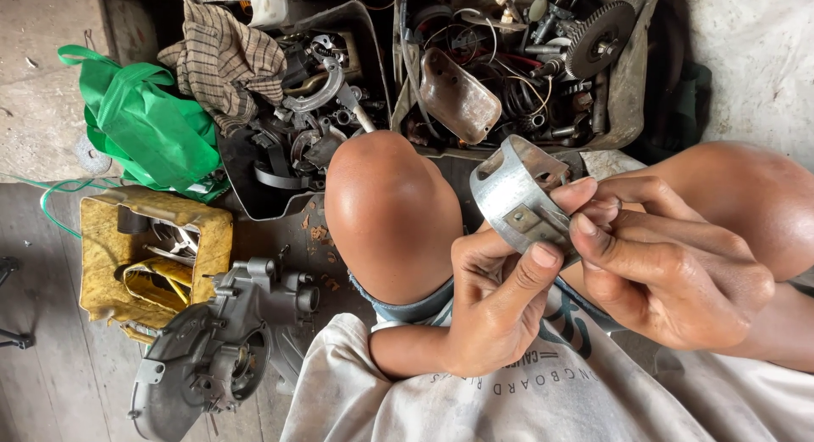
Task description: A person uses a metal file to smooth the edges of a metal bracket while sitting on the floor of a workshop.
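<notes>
I hold a round grey metal housing [515, 190], a short open cylinder with holes in its wall, above my lap. My left hand [496, 302] grips it from below, thumb pressed on a small bracket on its outer wall. My right hand [657, 260] pinches the same side of the rim from the right with thumb and fingers. Both hands are closed on the part. My bare knees flank it, one knee [392, 213] just left of it.
Two dark trays hold metal scrap: the left one [254, 183] with brackets and clamps, the right one [623, 86] with a toothed gear [600, 39], springs and wires. A grey engine casing [216, 349], a yellow container [106, 255], a green bag [153, 128] and a checked cloth [225, 61] lie left.
</notes>
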